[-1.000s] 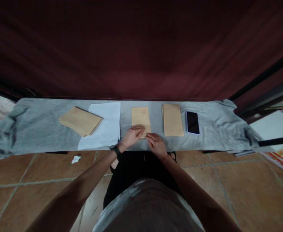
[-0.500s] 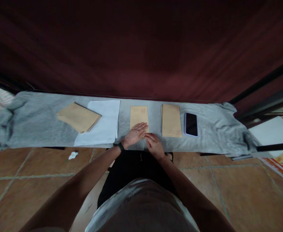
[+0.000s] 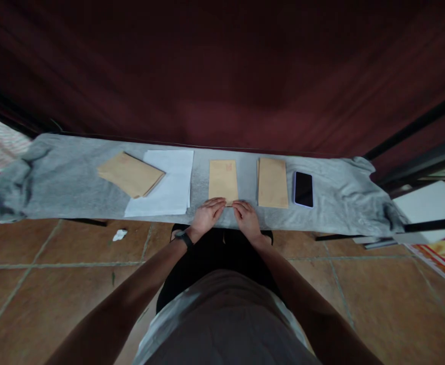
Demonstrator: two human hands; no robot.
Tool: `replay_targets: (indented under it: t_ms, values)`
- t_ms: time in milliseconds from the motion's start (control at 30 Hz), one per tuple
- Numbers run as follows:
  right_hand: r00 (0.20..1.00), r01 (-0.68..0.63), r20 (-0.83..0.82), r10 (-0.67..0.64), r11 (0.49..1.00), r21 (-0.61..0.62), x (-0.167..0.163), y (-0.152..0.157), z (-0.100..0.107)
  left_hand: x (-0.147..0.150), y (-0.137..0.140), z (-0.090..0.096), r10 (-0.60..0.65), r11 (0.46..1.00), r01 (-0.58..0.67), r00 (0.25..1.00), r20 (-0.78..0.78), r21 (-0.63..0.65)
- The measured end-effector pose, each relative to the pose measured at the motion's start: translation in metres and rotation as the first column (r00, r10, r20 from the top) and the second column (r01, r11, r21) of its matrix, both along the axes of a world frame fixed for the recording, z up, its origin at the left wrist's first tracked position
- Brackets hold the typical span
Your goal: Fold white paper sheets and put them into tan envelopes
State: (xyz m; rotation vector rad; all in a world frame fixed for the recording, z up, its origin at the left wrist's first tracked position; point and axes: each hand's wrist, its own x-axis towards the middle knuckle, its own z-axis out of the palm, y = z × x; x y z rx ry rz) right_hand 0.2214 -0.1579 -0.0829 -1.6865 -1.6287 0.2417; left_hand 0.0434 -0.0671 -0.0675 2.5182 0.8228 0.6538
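Observation:
A brown paper envelope (image 3: 223, 177) with small red print lies upright in front of me on the grey cloth (image 3: 74, 182). At its near edge, my left hand (image 3: 207, 214) pinches the left part, fingers together. My right hand (image 3: 246, 217) grips the right corner of the same edge, its fingertips close to the left ones. The thumbs are mostly hidden. To the right lies a small stack of brown envelopes (image 3: 273, 182). Another pile of envelopes (image 3: 129, 175) rests slantwise on white paper sheets (image 3: 173, 177) to the left.
A phone (image 3: 303, 189) with a pale purple case lies right of the envelope stack. A dark red curtain (image 3: 222, 91) rises behind the cloth-covered surface. On the tiled floor (image 3: 81, 243) is a crumpled white scrap (image 3: 119, 234). A white board (image 3: 431, 208) stands at the far right.
My left hand has drawn back from lying flat across the envelope to its near edge, fingers now curled. My right hand stays by the near right corner. The view has shifted slightly.

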Motion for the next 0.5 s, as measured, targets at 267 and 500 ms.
replay_targets:
  t_ms: [267, 500]
  values:
    - [0.999, 0.047, -0.009, -0.048, 0.998, -0.028, -0.001, 0.006, 0.001, -0.003, 0.0, -0.002, -0.018, 1.0, 0.018, 1.0, 0.023, 0.009]
    - [0.989, 0.14, 0.052, -0.137, 0.988, -0.061, -0.004, 0.011, 0.005, 0.001, 0.001, -0.004, 0.065, 0.997, -0.062, 0.996, 0.064, -0.045]
